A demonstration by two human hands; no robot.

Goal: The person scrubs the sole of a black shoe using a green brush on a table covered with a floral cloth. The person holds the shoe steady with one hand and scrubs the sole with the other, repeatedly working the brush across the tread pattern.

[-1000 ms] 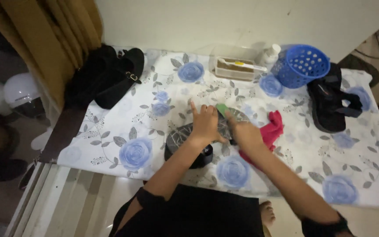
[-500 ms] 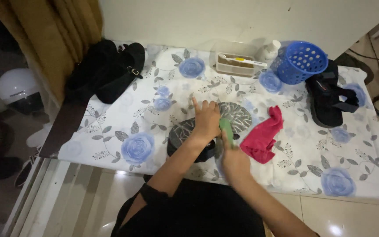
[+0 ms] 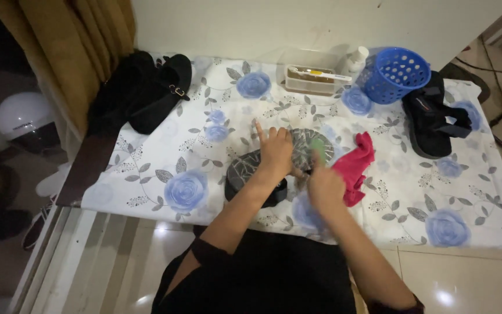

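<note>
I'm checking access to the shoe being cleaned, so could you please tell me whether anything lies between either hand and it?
Nothing visible does. The left hand presses flat on the dark patterned-sole shoe, and the right hand holds a small green brush against the sole. The crumpled pink cloth lies beside it.

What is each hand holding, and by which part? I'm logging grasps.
The left hand presses flat on the middle of the upturned dark shoe, no closed grip. The right hand grips a green brush by its lower end.
</note>
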